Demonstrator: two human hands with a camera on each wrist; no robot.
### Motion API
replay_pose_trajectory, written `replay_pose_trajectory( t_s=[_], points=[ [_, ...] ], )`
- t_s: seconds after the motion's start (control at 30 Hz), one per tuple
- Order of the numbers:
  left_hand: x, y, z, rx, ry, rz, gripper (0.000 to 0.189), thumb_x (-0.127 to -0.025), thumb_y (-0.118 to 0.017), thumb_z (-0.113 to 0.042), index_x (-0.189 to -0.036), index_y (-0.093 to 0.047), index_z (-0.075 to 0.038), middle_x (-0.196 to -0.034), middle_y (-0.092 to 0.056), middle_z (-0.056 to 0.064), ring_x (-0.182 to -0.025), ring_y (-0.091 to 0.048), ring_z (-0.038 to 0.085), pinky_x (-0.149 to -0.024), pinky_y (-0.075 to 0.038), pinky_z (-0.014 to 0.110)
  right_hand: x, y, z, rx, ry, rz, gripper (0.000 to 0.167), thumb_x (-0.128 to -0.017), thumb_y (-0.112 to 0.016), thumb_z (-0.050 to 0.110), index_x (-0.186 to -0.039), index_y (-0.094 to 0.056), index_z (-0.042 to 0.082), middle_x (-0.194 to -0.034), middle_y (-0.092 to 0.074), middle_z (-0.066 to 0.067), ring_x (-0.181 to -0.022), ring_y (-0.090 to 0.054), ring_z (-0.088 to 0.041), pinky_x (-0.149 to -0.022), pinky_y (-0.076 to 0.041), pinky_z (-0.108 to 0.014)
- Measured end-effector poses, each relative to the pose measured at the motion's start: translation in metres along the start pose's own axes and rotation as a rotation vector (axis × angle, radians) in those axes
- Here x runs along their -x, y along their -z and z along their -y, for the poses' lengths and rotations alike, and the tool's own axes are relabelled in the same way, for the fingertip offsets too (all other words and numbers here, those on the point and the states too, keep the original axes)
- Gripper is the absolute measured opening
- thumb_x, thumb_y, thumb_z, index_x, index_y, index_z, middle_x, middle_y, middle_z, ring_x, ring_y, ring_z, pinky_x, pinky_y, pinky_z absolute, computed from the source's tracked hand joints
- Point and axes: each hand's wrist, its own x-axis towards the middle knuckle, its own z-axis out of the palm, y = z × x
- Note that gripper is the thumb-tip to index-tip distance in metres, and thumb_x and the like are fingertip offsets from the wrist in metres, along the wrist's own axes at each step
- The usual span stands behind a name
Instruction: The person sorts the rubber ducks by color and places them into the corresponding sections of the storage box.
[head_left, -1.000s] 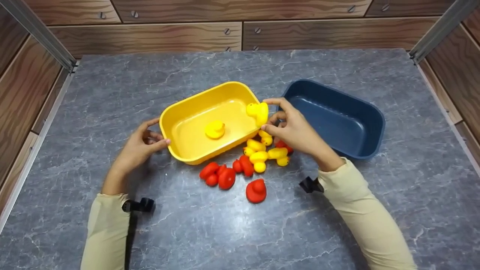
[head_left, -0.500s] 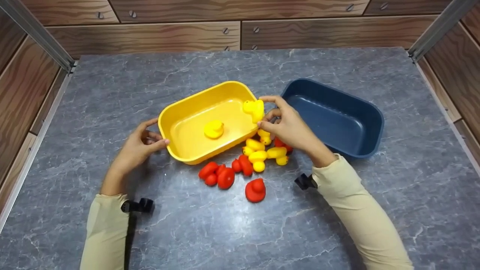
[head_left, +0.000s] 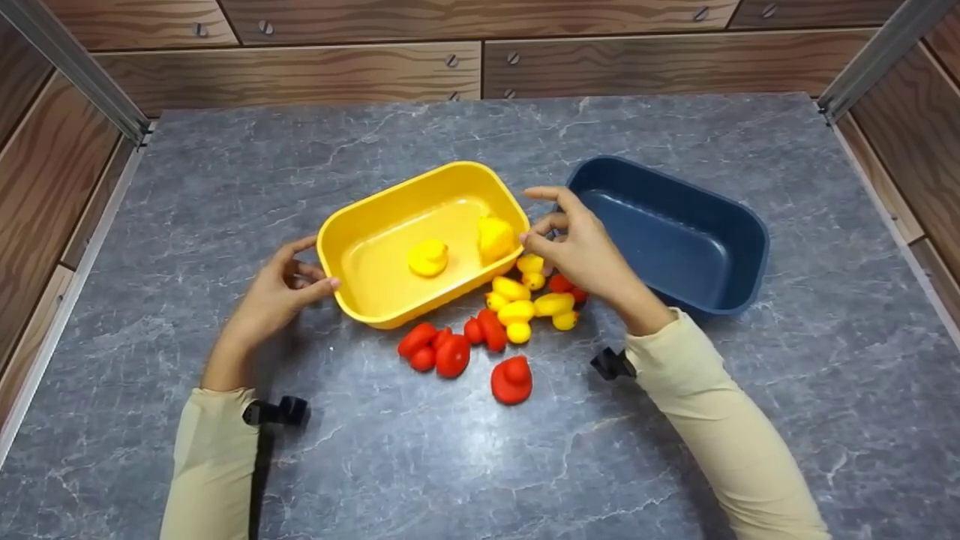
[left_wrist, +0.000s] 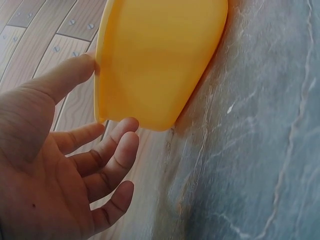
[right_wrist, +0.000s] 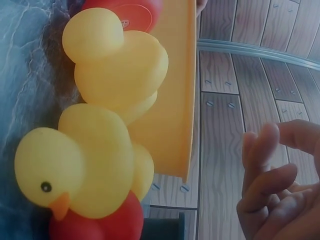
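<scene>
Grips the yellow tub (head_left: 382, 262) at its left edge with the left hand (head_left: 274, 292), seemingly for steadiness, and holds the right hand (head_left: 581, 247) loose, empty, by the opposite edge.

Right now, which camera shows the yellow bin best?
The head view: it takes in nearly all of the yellow bin, rim and inside. The left wrist view shows only one end from outside, cut off at top; the right wrist view shows part of a side behind ducks.
</scene>
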Motion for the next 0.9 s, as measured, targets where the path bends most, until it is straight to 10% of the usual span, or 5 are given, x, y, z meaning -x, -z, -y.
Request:
replay_pose_trajectory(
  t_s=[0.9],
  points=[
    [0.000,0.000,0.001,0.016,-0.017,0.002,0.075,-0.089,-0.070,-0.031,-0.149,-0.031,-0.008,-0.106,-0.062,0.014,-0.075,-0.056,0.009,-0.068,-0.050,0.021,0.034,0.018,-0.019,0.137,0.019,0.082,0.051,-0.093,-0.065,0.015,-0.139,-0.042,0.017,-0.096,-0.065,-0.012,-0.064,-0.060,-0.028,-0.057,-0.053,-0.027]
  ],
)
